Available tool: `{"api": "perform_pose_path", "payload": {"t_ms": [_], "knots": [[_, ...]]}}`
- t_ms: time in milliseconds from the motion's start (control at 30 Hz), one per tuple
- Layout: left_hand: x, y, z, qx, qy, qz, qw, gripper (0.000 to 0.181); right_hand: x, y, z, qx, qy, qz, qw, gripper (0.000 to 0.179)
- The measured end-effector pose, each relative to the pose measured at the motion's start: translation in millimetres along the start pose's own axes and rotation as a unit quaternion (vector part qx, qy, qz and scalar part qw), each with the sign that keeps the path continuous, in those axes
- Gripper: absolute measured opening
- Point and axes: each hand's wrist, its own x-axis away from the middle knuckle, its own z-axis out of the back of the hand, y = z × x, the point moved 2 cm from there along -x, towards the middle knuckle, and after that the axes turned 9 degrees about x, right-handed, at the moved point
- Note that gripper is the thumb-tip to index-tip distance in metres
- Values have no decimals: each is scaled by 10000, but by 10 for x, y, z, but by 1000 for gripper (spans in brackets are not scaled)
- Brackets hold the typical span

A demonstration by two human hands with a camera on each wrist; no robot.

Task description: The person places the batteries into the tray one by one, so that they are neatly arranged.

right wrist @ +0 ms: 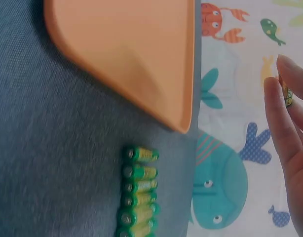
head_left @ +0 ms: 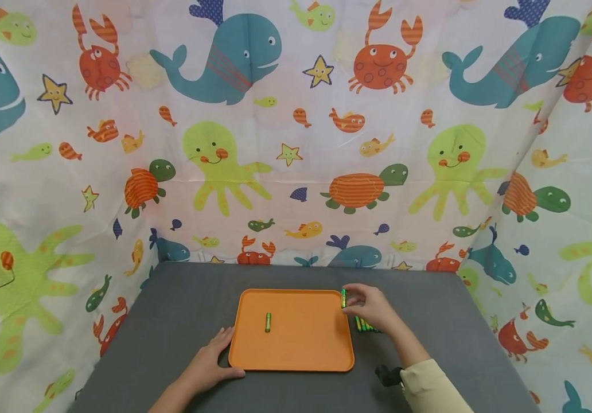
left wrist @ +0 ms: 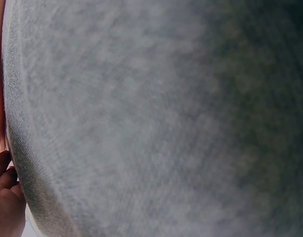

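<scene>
An orange tray lies on the grey table, and one green battery rests on its left half. Over the tray's right rim, my right hand pinches another green battery between thumb and fingers; the right wrist view shows this held battery partly covered by the fingers. My left hand rests at the tray's left edge, fingers extended along the rim and thumb by the near left corner. Only part of the left hand shows in the left wrist view.
Several green batteries lie in a row on the table just right of the tray, partly hidden under my right hand in the head view. A black object is by the right wrist. A sea-animal printed curtain surrounds the grey table.
</scene>
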Motion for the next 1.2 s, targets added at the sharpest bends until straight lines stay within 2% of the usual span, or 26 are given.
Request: {"api": "perform_pose_path", "payload": {"t_ms": [367,733,1200], "knots": [[-5,-29,-16,6,14,-54,10000,114,-93,-239,-200,-43,-85,264,9996,51],[-22,-48,-3,27,-7,-7,10000,115,-207,-412,-354,-171,-132,193,9996,52],[-19,-30,-21,7,48,-11,10000,116,-245,-573,-542,-272,-329,368,9984,52]]}}
